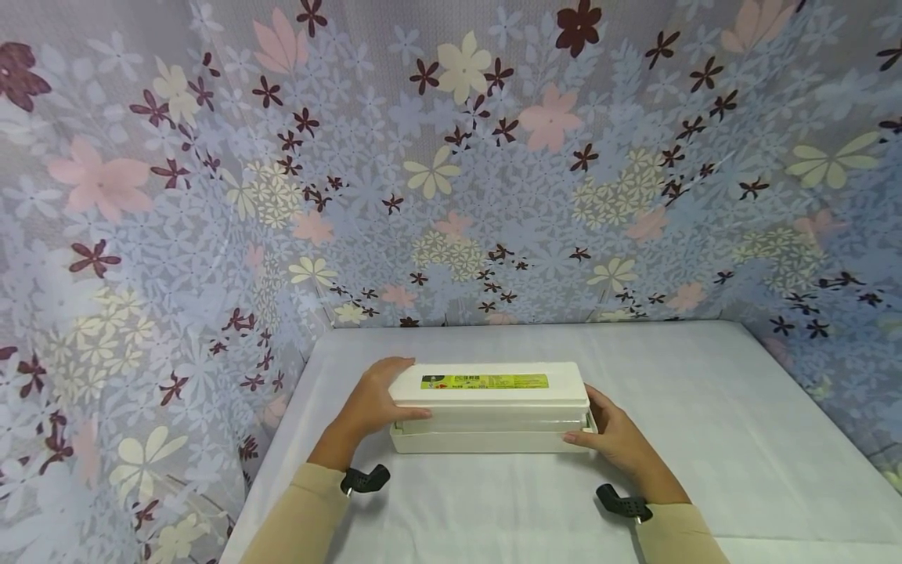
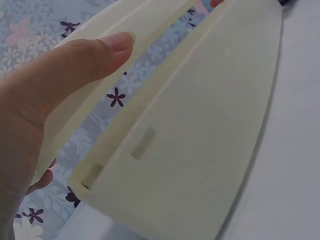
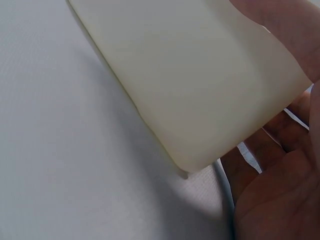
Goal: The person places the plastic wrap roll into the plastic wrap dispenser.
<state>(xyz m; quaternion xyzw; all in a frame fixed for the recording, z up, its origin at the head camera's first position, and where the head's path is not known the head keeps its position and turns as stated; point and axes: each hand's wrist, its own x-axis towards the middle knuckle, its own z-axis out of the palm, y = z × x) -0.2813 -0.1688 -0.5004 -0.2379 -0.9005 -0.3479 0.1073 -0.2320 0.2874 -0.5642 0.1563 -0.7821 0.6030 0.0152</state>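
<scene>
Gripped lid (image 1: 486, 395) w/ L hand (image 1: 375, 401), held box (image 1: 486, 443) at R end w/ R hand (image 1: 611, 431); prob. mid lid-handling, couldn't tell on/off; called next for steady box.

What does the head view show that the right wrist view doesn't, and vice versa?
Only head: the left hand gripping the white lid, the lid's yellow-green label and the floral cloth.
Only right wrist: a close view of the palm of the right hand.
Both: the right hand holding the box base, and the white tabletop.
</scene>
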